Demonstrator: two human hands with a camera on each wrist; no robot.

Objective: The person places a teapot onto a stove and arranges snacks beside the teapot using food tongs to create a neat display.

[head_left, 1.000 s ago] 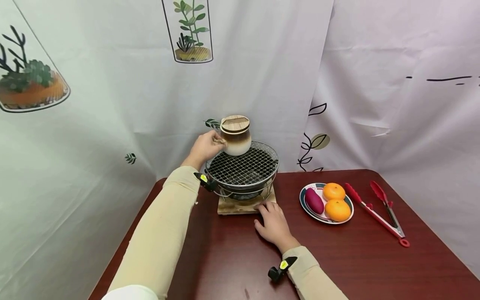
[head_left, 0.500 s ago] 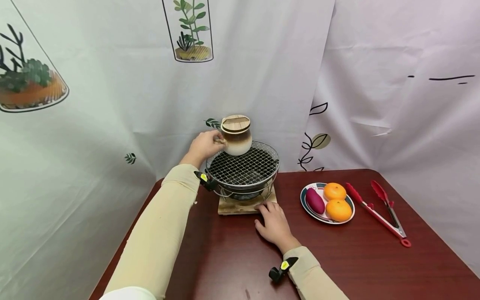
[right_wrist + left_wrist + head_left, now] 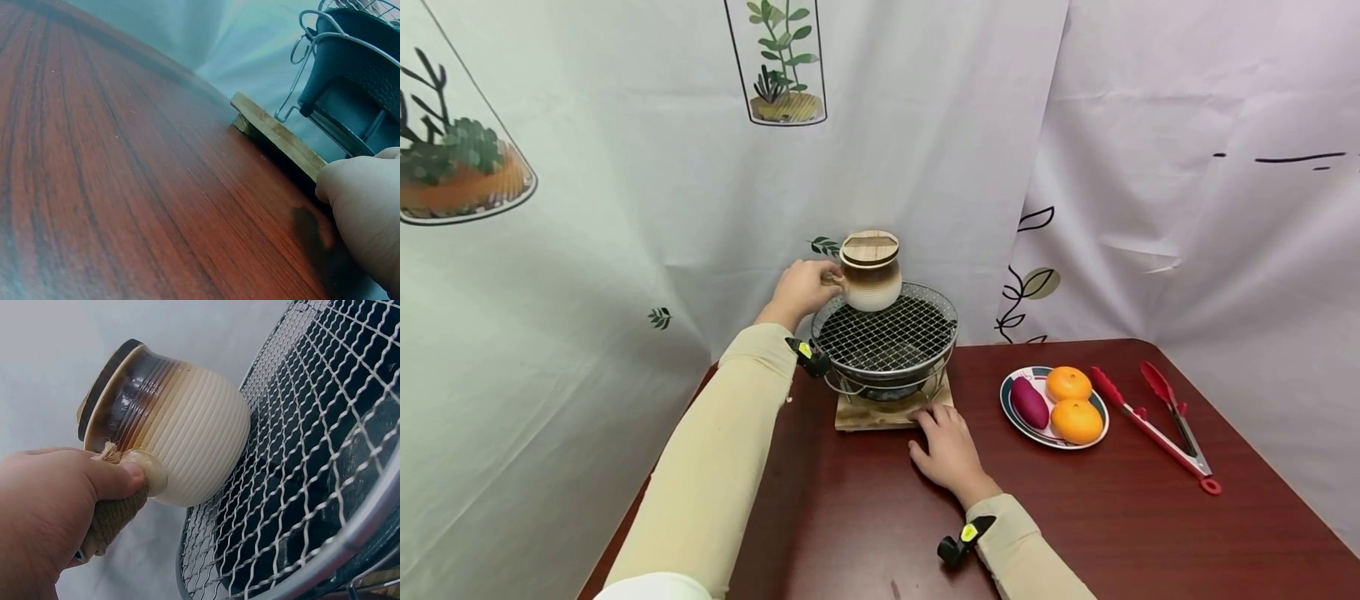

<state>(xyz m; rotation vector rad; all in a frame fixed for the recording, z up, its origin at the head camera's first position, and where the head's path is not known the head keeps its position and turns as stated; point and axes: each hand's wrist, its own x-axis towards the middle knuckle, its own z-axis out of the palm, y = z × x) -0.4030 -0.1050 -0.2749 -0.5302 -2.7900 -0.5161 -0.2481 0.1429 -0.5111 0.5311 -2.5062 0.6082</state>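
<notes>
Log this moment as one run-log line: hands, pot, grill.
left hand: holds pot by rope-wrapped handle | pot: lidded, on grill mesh far edge | right hand: rests on table, touching wooden base

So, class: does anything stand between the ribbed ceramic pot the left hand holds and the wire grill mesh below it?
Nothing visible: the ribbed ceramic pot, gripped by the left hand, is at the bare wire grill mesh.

The left hand (image 3: 801,287) grips the lidded pot (image 3: 870,272) on the grill mesh (image 3: 887,335), near the table's (image 3: 1075,517) far edge.
</notes>
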